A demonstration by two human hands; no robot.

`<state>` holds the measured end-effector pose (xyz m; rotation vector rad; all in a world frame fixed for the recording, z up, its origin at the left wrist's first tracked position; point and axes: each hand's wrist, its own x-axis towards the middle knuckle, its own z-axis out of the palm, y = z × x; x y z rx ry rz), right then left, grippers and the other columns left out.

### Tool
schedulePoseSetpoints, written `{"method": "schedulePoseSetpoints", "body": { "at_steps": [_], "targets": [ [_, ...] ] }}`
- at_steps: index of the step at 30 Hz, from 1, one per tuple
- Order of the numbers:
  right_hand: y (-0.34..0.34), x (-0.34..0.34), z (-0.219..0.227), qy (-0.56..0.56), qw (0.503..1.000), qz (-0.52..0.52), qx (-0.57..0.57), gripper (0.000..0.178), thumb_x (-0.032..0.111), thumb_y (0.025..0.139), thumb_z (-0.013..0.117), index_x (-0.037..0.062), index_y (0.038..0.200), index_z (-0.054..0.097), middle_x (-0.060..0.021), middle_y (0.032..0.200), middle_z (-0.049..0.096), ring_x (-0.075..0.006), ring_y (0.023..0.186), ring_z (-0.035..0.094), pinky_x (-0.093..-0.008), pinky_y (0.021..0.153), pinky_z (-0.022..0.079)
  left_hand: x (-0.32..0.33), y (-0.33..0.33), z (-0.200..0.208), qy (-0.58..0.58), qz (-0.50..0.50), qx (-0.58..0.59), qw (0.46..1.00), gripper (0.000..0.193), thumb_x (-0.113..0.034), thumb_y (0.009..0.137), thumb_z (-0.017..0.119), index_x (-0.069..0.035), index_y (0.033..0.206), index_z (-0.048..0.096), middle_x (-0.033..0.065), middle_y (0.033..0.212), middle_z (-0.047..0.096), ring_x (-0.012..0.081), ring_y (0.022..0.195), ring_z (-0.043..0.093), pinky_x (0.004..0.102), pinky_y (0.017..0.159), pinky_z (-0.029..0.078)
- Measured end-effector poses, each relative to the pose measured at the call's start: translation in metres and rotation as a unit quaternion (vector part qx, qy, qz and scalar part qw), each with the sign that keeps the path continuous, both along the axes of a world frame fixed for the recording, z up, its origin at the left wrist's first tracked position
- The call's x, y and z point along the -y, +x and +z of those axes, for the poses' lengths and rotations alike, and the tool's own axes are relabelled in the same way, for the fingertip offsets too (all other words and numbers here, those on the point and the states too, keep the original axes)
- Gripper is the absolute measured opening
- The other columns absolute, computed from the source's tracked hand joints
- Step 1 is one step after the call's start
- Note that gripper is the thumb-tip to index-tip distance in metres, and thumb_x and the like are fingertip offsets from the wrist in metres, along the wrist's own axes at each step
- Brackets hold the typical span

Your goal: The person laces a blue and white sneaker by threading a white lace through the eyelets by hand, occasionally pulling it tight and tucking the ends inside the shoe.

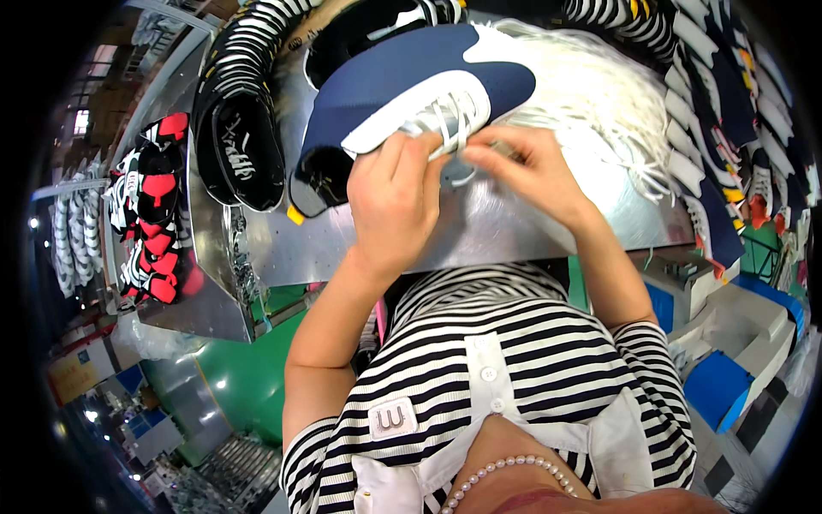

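head view: the left hand [392, 193] is clamped around the white laced front of a navy and white shoe upper [411, 94], fingers curled over the eyelet panel, holding it tilted above the metal bench [479, 231]. the right hand [527, 167] sits just beside it, fingers narrowed to a pinch at a white lace [454, 128] that runs through the eyelets; what exactly the fingertips grip is too small to tell. the upper sits at the near middle of the bench, its heel end pointing to the person's left.

behind the hands lies a big loose heap of white laces [591, 94], strands trailing toward the right hand. black uppers with striped trim [244, 128] lean at the left of the bench, and a row of navy and white uppers [728, 111] curves along the right edge. red and black pieces [154, 206] hang on a rack further left.

judging from this, the lace could slip out of the pinch or skip an eyelet, since the left hand covers much of the panel. the trailing strands near the right wrist might also snag and drag part of the heap along.
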<state>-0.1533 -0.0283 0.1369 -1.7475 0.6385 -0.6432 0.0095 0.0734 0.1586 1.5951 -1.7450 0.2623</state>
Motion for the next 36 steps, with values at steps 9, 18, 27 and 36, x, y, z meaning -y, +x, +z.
{"method": "schedulePoseSetpoints", "body": {
  "at_steps": [9,18,27,36],
  "targets": [
    [0.014,-0.008,-0.003,0.42,0.826,0.276,0.256,0.038,0.03,0.095,0.056,-0.0061,0.1,0.067,0.0038,0.057,0.042,-0.0022,0.047,0.032,-0.0181,0.045,0.023,-0.005,0.004,0.029,0.012,-0.023,-0.032,0.999,0.03,-0.002,0.073,0.074,-0.005,0.101,0.064,0.0083,0.076,0.056,0.0277,0.07,0.055,0.037,0.063,0.044],
    [-0.033,-0.06,-0.004,0.505,0.832,0.167,0.156,0.021,0.02,0.09,0.067,0.0023,0.094,0.056,0.0013,0.067,0.05,-0.003,0.051,0.039,-0.0192,0.045,0.027,0.006,0.017,-0.016,0.116,-0.028,-0.122,0.985,0.023,-0.01,0.076,0.074,-0.003,0.097,0.068,0.0111,0.078,0.057,0.0311,0.074,0.055,0.0398,0.066,0.043],
    [0.011,-0.052,-0.029,0.657,0.614,0.189,0.394,0.038,0.033,0.102,0.048,-0.0016,0.118,0.052,0.004,0.06,0.04,-0.0049,0.046,0.034,-0.0199,0.041,0.027,0.01,0.005,-0.014,0.094,-0.067,-0.089,0.989,0.02,-0.005,0.074,0.073,-0.003,0.093,0.067,0.0103,0.076,0.055,0.0303,0.073,0.055,0.0387,0.065,0.044],
    [-0.027,-0.064,-0.016,0.256,0.962,0.089,0.039,0.012,0.015,0.091,0.066,0.0037,0.095,0.066,0.0021,0.073,0.06,-0.0038,0.063,0.05,-0.0189,0.056,0.038,0.015,0.026,-0.029,0.165,-0.016,-0.12,0.979,0.021,-0.013,0.078,0.072,-0.003,0.096,0.069,0.0131,0.082,0.059,0.0332,0.08,0.058,0.0413,0.072,0.046]
  ]
}}
